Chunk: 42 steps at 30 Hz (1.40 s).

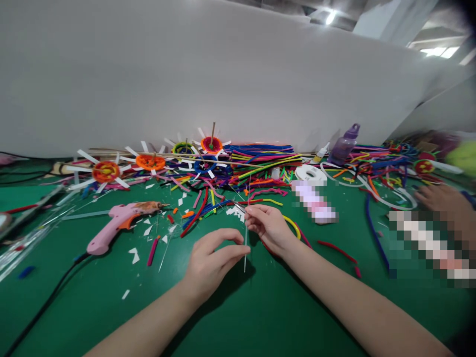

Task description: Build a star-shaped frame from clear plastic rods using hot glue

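Low over the green table, my left hand (215, 258) curves with its thumb and index fingertips close together at a thin, pale, see-through strip (245, 263). The strip stands nearly upright between my two hands. My right hand (267, 228) pinches it higher up, fingers curled. A slim metal tool tip (238, 205) pokes out leftward at the right fingertips; its kind is not clear. Small white paper scraps (235, 212) lie just behind. A pink hot glue gun (115, 225) rests on its side left of my left hand.
Along the wall lie many coloured pipe cleaners (264, 153) and several round pieces with white spokes, one an orange wheel (106, 172). A white tape roll (310, 174) and purple bottle (344, 145) stand back right. Another person's hand (441, 201) is at far right.
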Motion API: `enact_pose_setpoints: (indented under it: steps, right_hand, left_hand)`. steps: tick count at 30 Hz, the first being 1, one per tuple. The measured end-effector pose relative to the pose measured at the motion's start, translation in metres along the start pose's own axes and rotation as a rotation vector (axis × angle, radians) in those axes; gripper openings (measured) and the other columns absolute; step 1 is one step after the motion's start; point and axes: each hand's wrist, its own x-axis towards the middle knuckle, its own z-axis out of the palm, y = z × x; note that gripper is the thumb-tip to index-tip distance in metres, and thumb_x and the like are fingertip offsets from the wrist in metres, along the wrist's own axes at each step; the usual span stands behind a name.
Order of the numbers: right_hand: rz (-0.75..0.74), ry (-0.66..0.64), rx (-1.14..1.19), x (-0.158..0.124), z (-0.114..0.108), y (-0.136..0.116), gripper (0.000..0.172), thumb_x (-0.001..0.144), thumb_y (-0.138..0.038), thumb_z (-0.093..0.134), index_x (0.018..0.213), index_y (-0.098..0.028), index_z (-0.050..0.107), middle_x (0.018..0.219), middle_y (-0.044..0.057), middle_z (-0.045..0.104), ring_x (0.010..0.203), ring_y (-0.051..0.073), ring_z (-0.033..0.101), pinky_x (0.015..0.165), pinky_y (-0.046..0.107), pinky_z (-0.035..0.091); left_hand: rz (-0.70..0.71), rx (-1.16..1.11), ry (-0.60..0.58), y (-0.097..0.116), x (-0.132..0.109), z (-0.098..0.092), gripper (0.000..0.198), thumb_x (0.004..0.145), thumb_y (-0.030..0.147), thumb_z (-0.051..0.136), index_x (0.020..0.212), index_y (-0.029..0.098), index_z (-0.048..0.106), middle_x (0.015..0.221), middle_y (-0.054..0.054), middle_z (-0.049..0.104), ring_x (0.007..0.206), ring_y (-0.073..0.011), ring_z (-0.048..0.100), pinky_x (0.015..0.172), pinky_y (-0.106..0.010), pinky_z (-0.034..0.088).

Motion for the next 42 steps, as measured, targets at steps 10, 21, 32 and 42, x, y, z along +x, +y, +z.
enact_pose_setpoints:
  steps: [10, 21, 32, 42]
  right_hand:
    - [-0.057, 0.085, 0.098, 0.003, -0.002, -0.007, 0.018, 0.065, -0.028, 0.077, 0.073, -0.013, 0.07, 0.066, 0.001, 0.067, 0.055, 0.006, 0.061, 0.052, 0.012, 0.051]
    - [-0.056, 0.182, 0.282, 0.013, -0.015, -0.017, 0.016, 0.064, -0.023, 0.077, 0.074, -0.015, 0.069, 0.066, -0.001, 0.067, 0.055, 0.005, 0.06, 0.053, 0.013, 0.051]
    - [-0.102, 0.321, 0.162, -0.027, 0.01, -0.011, 0.018, 0.068, -0.029, 0.075, 0.078, -0.018, 0.066, 0.079, 0.002, 0.071, 0.068, 0.011, 0.067, 0.058, 0.018, 0.055]
    - [-0.113, 0.288, 0.084, -0.043, 0.014, 0.011, 0.02, 0.068, -0.032, 0.076, 0.077, -0.016, 0.066, 0.083, 0.004, 0.071, 0.068, 0.012, 0.068, 0.058, 0.018, 0.056]
  left_hand:
    - [0.152, -0.055, -0.008, 0.003, -0.002, -0.001, 0.02, 0.079, 0.01, 0.059, 0.093, 0.024, 0.064, 0.093, -0.001, 0.07, 0.101, -0.0156, 0.062, 0.089, -0.032, 0.05]
    - [0.092, -0.19, 0.009, 0.024, -0.001, -0.01, 0.026, 0.078, 0.005, 0.058, 0.095, 0.025, 0.06, 0.091, 0.002, 0.071, 0.096, -0.015, 0.066, 0.096, -0.038, 0.048]
    - [-1.142, -0.813, 0.763, 0.015, -0.001, -0.034, 0.017, 0.071, 0.028, 0.072, 0.08, 0.018, 0.063, 0.079, 0.001, 0.069, 0.084, -0.0148, 0.068, 0.093, -0.032, 0.052]
    - [-1.332, -0.894, 0.856, -0.002, -0.018, -0.038, 0.008, 0.074, 0.022, 0.069, 0.079, 0.017, 0.065, 0.081, 0.0, 0.069, 0.081, -0.0116, 0.068, 0.085, -0.024, 0.055]
